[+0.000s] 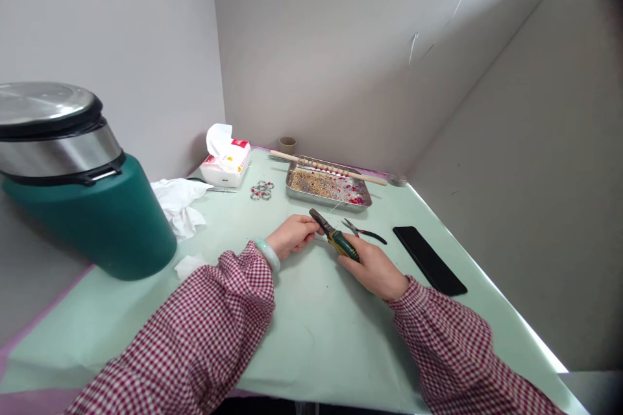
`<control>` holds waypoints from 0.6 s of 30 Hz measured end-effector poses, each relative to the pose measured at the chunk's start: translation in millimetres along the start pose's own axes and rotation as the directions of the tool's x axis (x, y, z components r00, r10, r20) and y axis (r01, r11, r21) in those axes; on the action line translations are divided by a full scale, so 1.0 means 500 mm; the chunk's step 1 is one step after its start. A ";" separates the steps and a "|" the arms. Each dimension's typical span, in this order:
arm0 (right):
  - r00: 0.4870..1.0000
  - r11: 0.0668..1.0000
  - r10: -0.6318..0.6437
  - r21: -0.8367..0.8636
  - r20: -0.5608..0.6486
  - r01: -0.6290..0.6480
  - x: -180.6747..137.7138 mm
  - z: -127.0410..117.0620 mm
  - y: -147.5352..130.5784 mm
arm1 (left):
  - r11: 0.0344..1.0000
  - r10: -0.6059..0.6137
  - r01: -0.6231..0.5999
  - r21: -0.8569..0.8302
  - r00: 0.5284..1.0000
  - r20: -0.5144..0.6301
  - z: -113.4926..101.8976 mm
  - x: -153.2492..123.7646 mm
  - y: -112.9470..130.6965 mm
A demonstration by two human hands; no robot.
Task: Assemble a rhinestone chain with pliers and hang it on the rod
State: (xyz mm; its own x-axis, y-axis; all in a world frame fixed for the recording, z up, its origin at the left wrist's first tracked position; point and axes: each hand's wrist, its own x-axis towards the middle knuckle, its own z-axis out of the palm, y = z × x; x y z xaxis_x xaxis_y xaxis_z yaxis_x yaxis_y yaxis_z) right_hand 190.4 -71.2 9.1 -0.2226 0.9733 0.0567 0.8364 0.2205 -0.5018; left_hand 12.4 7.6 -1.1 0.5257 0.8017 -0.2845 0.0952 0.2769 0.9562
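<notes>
My right hand is closed round the green-and-yellow handles of a pair of pliers, whose dark jaws point up and left. My left hand is pinched right at the jaw tips, holding something too small to make out. A pale green bangle sits on my left wrist. Both arms wear red-and-white checked sleeves and rest on the pale green table.
A second, red-handled pair of pliers lies just behind my right hand. Behind it stands a metal tray of small beads with a beaded wooden stick across it. Metal rings, a tissue box, a black phone and a big green kettle stand around.
</notes>
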 end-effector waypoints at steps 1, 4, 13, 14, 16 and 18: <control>1.000 1.000 -0.002 0.013 -0.004 0.002 0.000 0.000 -0.001 | 1.000 0.003 -0.003 0.000 1.000 -0.001 0.000 0.000 -0.001; 0.998 0.997 0.038 0.061 0.042 -0.040 0.003 -0.005 -0.005 | 1.000 0.016 -0.016 -0.002 1.000 -0.002 0.001 0.000 -0.003; 0.983 0.980 0.123 0.138 0.133 -0.141 0.002 -0.020 -0.003 | 0.998 0.055 -0.054 -0.010 0.998 0.044 -0.001 -0.004 -0.001; 0.985 0.979 0.107 0.159 0.133 -0.128 0.001 -0.020 -0.002 | 0.998 0.059 -0.058 -0.011 0.997 0.050 -0.001 -0.004 0.000; 0.986 0.975 0.089 0.189 0.138 -0.115 -0.001 -0.020 0.000 | 0.998 0.065 -0.065 -0.011 0.996 0.056 -0.001 -0.005 0.002; 0.985 0.973 0.083 0.202 0.149 -0.113 -0.002 -0.020 0.003 | 0.998 0.067 -0.067 -0.009 0.996 0.057 -0.002 -0.005 0.002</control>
State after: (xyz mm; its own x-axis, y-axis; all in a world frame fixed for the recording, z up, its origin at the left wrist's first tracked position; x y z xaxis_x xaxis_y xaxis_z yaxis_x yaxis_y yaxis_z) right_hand 196.8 -71.0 16.9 -0.2242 0.9678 -0.1144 0.7377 0.0918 -0.6688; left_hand 10.3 6.3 0.8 0.5781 0.7871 -0.2150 0.0519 0.2274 0.9724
